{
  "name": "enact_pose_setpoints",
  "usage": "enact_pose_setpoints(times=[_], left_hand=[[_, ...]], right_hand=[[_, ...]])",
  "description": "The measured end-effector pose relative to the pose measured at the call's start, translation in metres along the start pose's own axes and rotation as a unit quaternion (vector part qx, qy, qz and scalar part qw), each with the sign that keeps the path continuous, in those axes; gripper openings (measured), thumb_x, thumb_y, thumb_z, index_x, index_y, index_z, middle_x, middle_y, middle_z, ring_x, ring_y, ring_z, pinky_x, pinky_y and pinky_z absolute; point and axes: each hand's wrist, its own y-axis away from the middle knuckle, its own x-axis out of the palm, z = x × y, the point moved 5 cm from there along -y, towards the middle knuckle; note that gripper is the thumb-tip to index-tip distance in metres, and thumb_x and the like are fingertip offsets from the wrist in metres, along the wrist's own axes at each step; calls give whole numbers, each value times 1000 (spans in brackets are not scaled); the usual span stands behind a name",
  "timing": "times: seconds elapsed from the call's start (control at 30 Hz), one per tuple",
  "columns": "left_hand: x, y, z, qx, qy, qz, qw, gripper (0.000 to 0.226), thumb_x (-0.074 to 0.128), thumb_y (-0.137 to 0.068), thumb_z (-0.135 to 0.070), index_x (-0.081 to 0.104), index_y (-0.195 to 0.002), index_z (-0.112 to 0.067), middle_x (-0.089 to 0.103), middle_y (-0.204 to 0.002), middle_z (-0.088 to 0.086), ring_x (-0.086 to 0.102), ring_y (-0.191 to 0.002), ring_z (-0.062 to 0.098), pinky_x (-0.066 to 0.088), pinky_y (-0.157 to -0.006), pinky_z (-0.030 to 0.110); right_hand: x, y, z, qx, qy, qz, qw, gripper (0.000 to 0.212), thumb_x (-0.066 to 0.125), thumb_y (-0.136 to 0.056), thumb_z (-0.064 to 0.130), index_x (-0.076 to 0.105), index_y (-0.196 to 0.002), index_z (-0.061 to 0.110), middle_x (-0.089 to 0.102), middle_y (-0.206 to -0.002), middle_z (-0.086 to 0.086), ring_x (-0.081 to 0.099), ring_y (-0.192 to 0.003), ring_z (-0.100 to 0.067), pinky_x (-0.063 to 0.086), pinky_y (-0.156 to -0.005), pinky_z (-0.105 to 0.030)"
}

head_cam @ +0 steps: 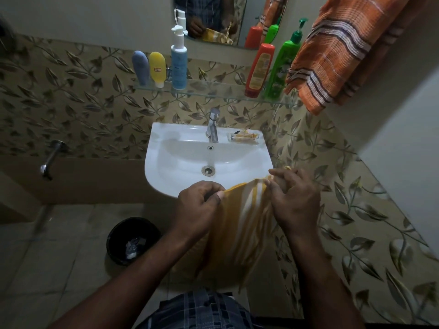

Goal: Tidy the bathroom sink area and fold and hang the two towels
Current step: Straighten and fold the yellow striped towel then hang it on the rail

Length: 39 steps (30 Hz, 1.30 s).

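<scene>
— Where is the yellow striped towel (240, 224)?

— In your hands, just in front of the near rim of the sink (154, 162). Your left hand (199, 205) pinches the top edge between thumb and curled fingers. Your right hand (294, 203) grips the same edge a little further along, fingers bunched round the cloth. The rest of the towel hangs straight down between your forearms.

— And the other towel?

— The orange striped towel (332, 58) hangs at your upper right. Its lower edge falls in front of the right end of the glass shelf (213, 90), just beside the green pump bottle (282, 67).

— What else is on that shelf?

— A red bottle (260, 70) stands next to the green one. At the left end stand a grey tube (140, 67), a yellow tube (157, 67) and a white pump bottle (178, 65).

— And the sink itself?

— A small wrapped packet (243, 137) lies on its back rim, just right of the tap (213, 125). Down at your left, a black bin (133, 241) with a few scraps in it sits on the floor.
</scene>
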Motion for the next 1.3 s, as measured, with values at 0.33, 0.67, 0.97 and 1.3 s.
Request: enact_pose_setpoints(times=[0.33, 0.67, 0.97, 1.3], left_hand=[[11, 6, -6, 106, -59, 115, 986, 26, 61, -94, -26, 80, -103, -12, 71, -90, 1, 67, -89, 20, 54, -79, 46], [6, 14, 4, 86, 4, 154, 984, 12, 69, -94, -34, 63, -98, -25, 64, -81, -21, 62, -79, -3, 47, -70, 26], [-1, 10, 1, 78, -6, 88, 993, 21, 80, -90, -36, 83, -93, -15, 80, -84, -6, 76, -81, 14, 61, -74, 47], [-10, 8, -8, 143, -141, -1, 980, 33, 86, -85, -44, 82, -78, -12, 75, -72, 0, 69, -66, 16, 57, -62, 43]], right_hand=[[37, 23, 25, -111, -74, 272, 953, 19, 87, -84, 38, 82, -95, 23, 57, -83, 13, 54, -75, 2, 35, -64, -15], [1, -2, -2, -13, -127, 99, 987, 16, 90, -82, 22, 76, -80, 14, 68, -85, 1, 63, -80, -8, 48, -73, -21], [-25, -18, -28, 31, -103, 25, 994, 17, 88, -84, 26, 77, -84, 13, 70, -90, 1, 67, -87, -15, 46, -79, -15], [-34, -15, -26, 11, -94, -4, 996, 23, 82, -81, 39, 78, -84, 16, 70, -87, 5, 65, -82, -11, 47, -76, -17]])
